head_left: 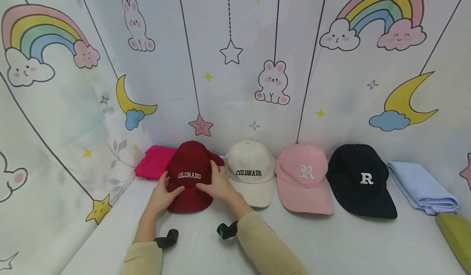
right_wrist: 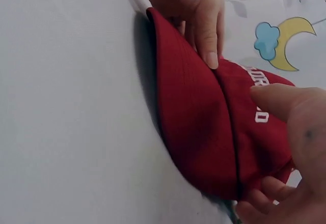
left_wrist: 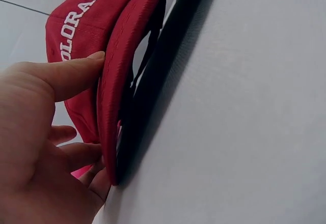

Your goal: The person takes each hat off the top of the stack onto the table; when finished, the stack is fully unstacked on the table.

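A dark red baseball cap (head_left: 191, 158) with white COLORADO lettering faces forward at the left end of a row of caps. My left hand (head_left: 159, 194) grips its left side, thumb laid along where crown meets brim and fingers round the edge. On the other side my right hand (head_left: 220, 183) holds the cap, its thumb on the front panel below the lettering and its fingers at the side. In the left wrist view a shadowed gap shows beneath the red brim (left_wrist: 119, 81). The right wrist view has both hands on the cap (right_wrist: 191, 112).
To the right stand a cream COLORADO cap (head_left: 250, 160), a pink cap (head_left: 301, 160) and a black cap (head_left: 357, 164). Bright pink folded cloth (head_left: 152, 162) lies behind the red cap's left side. Folded light blue cloth (head_left: 423, 187) and a green object (head_left: 454, 236) lie far right.
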A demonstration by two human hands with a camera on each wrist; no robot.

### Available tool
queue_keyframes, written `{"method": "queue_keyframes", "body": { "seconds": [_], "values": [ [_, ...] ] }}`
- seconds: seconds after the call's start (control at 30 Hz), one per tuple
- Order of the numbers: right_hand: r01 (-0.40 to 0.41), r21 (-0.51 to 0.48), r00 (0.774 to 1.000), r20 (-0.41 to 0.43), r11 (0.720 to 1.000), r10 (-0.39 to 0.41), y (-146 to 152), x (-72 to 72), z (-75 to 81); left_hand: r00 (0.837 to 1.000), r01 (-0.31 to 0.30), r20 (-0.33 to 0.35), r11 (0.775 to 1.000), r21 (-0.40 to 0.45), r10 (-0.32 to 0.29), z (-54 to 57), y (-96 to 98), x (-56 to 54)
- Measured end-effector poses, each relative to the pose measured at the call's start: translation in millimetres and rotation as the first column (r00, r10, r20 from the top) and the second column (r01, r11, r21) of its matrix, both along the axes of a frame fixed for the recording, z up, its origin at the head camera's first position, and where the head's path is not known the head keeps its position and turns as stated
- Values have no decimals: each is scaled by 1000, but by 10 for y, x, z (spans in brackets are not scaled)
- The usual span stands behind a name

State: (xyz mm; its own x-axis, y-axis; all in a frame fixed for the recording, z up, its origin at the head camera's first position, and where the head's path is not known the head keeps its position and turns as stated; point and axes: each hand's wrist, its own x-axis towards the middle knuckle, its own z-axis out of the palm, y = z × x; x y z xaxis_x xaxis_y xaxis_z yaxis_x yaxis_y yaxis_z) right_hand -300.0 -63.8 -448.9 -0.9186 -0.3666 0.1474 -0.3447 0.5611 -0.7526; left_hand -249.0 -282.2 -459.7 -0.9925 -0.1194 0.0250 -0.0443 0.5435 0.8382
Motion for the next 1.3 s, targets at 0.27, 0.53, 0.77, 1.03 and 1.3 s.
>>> {"method": "queue_keyframes", "body": {
  "seconds": [0.27, 0.53, 0.77, 1.03, 1.3],
  "values": [
    [52, 69, 989, -141, 996, -42, -169, 30, -29, 1000, 14, -14, 999, 35, -13, 30, -48, 17],
    [140, 82, 982, -138, 987, -128, -284, 8, -120, 999, -45, 5, 998, 39, 45, 50, -132, 61],
    [206, 38, 973, -113, 978, -200, -278, -56, -156, 999, -48, 15, 997, 59, 47, 69, -142, 77],
    [168, 14, 981, -103, 986, -165, -243, -101, -131, 999, -48, 20, 997, 65, 47, 53, -148, 83],
    [214, 1, 971, -112, 977, -212, -235, -121, -117, 999, -51, 14, 996, 74, 50, 54, -159, 92]
  ]
}}
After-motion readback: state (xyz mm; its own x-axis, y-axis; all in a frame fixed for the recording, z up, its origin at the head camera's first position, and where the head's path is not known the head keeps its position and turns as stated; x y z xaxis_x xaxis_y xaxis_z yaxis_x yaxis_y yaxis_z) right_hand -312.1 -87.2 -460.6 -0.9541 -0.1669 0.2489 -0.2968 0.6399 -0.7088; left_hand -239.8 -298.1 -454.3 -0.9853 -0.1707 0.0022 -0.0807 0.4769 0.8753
